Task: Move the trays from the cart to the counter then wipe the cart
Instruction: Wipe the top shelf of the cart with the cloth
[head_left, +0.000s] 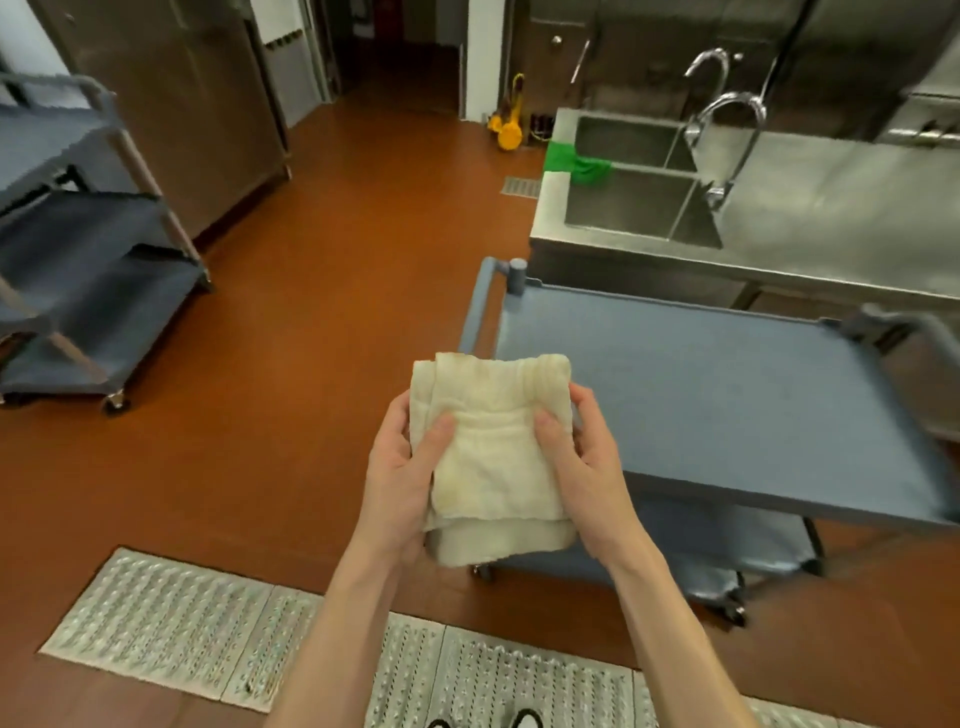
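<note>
A folded cream cloth (491, 457) is held in front of me by both hands. My left hand (402, 473) grips its left edge, thumb on top. My right hand (584, 462) grips its right edge the same way. The cloth hangs just left of the near corner of a blue-grey cart (727, 405), whose top shelf is bare. A lower shelf of the cart shows beneath. No trays are in view. The steel counter (841, 208) runs behind the cart.
A double steel sink (634, 208) with two curved taps sits in the counter, a green cloth (576, 161) draped on its edge. A second blue cart (78, 249) stands at left. Metal floor grates (208, 639) lie by my feet. A yellow object sits by the far doorway.
</note>
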